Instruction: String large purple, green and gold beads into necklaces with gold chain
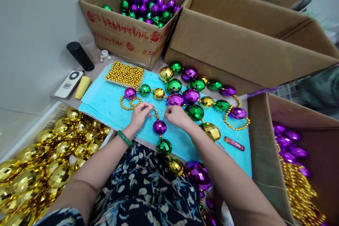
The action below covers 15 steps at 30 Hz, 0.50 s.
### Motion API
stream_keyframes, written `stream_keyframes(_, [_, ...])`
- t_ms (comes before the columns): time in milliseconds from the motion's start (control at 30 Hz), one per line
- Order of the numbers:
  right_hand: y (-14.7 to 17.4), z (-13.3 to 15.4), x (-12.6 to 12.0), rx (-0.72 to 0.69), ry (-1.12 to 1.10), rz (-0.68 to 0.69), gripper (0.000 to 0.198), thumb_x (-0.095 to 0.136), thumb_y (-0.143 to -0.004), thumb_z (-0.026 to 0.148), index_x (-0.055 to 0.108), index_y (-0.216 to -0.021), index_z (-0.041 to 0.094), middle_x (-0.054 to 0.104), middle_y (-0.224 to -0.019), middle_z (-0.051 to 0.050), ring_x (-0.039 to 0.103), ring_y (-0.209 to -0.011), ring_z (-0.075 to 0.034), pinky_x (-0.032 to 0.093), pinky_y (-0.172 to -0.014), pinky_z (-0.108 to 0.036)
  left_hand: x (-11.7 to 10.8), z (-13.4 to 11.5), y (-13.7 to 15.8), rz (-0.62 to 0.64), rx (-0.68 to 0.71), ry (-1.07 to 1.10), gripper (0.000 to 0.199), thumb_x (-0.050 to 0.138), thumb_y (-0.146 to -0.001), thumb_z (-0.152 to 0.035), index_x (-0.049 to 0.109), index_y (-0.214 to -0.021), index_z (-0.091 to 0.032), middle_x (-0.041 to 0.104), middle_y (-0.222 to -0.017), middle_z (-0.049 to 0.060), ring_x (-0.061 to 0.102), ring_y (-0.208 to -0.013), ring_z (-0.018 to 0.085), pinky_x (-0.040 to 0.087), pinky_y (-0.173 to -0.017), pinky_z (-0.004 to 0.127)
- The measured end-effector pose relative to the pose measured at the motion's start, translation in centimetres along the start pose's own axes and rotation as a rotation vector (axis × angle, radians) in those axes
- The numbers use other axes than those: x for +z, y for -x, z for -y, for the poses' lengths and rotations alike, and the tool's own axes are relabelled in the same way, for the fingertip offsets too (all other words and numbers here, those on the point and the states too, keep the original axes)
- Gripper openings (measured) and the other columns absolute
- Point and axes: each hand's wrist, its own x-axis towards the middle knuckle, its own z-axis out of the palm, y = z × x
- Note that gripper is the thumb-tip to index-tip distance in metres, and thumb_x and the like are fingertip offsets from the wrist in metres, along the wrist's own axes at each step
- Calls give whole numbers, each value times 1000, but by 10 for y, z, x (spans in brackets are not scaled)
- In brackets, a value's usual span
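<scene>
My left hand (141,114), with a green bangle (125,138) at its wrist, is closed in a pinch at the end of a bead strand. Small gold beads (157,113) run down from its fingertips to a purple faceted bead (159,127) and a green faceted bead (164,147). That strand continues over the table edge with a gold bead (176,167) and a large purple bead (198,175). To the right, my right hand (176,116) is closed; whatever its fingers grip is hidden. Behind both hands lies a necklace of purple (174,100), green and gold beads.
A tray of small gold beads (125,74) sits on the blue mat (106,104). Cardboard boxes (124,33) stand behind and at right (261,141). Gold ornaments (63,148) fill a crate at left. A black cylinder (80,55) and a red packet (234,143) lie nearby.
</scene>
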Motion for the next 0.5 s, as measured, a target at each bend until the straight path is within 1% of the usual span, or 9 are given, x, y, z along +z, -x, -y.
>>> stream_keyframes(33, [2,-3,-1,5,45,-12,9,58,-62,10,58,-57,17,60,-58,-4,59,-65,-17,41,-57,-24,-1,0,1,8,-66,118,17,66,-74,-29,54,-76,-17,64,-91,5,61,-85,15,49,-65,24])
stream_keyframes(100, [4,-10,-2,26,114,-24,12,58,-59,8,55,-53,18,62,-60,-7,62,-71,-21,43,-61,-26,-2,1,2,24,-149,317,19,66,-75,-23,48,-77,-18,64,-89,5,63,-88,15,49,-67,23])
stream_keyframes(167, [6,-18,-3,57,154,-35,17,58,-56,5,50,-48,19,63,-60,-10,64,-77,-26,45,-66,-29,-3,4,2,2,-181,439,19,63,-76,-18,44,-77,-19,61,-77,1,65,-82,13,49,-68,23])
stream_keyframes(267, [9,-31,-7,100,155,-60,23,56,-55,5,43,-44,21,62,-60,-12,65,-81,-29,46,-70,-33,-5,9,2,-54,-179,470,17,58,-78,-15,42,-75,-19,50,-61,-5,60,-65,9,48,-63,22])
stream_keyframes(333, [13,-35,-11,111,131,-72,20,56,-59,10,42,-48,21,63,-61,-11,65,-79,-27,47,-67,-32,-5,11,2,-59,-168,428,16,58,-78,-16,42,-75,-19,48,-59,-5,57,-58,8,45,-57,20])
stream_keyframes(367, [15,-36,-13,105,87,-77,17,55,-62,14,43,-52,21,64,-63,-10,65,-78,-25,48,-65,-31,-4,12,3,-51,-165,403,16,58,-77,-17,43,-75,-18,48,-59,-5,56,-57,8,43,-55,20])
stream_keyframes(400, [18,-35,-14,82,-19,-78,14,53,-66,19,43,-57,21,66,-68,-9,65,-78,-24,48,-63,-30,-4,12,3,-44,-166,381,16,59,-76,-18,44,-76,-18,48,-59,-5,55,-57,8,42,-54,20])
stream_keyframes(433, [19,-33,-15,47,-188,-76,12,51,-70,24,43,-61,21,68,-75,-9,65,-80,-22,49,-61,-28,-3,12,2,-35,-173,365,17,61,-75,-19,44,-76,-18,48,-59,-5,55,-56,8,42,-54,20])
stream_keyframes(500, [21,-25,-15,-32,-645,-49,12,49,-71,30,41,-68,22,68,-84,-7,65,-84,-21,50,-58,-27,0,11,1,-17,-202,356,20,64,-74,-21,44,-77,-18,47,-58,-6,54,-55,9,41,-54,20])
